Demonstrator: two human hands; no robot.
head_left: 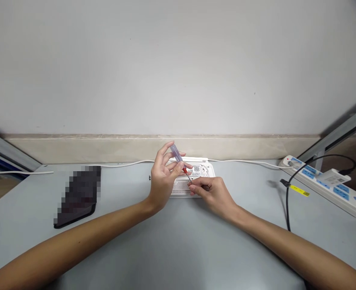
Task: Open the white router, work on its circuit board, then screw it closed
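My left hand [166,171] is closed around the clear handle of a screwdriver [175,152], which leans with its red collar and thin metal shaft pointing down to the right. The fingers of my right hand [210,191] pinch at the lower end of the shaft. Under both hands a white device [210,170] with vent holes and a printed label lies on the grey table [166,241]. My hands cover part of it. Whether the screwdriver's tip touches the device is hidden by my right fingers.
A white power strip [325,183] with blue sockets and a plugged-in white adapter [333,177] lies at the right. A black cable [287,201] with a yellow tag loops beside it. A dark, pixelated flat object [79,197] lies left. White cable [247,161] runs along the wall.
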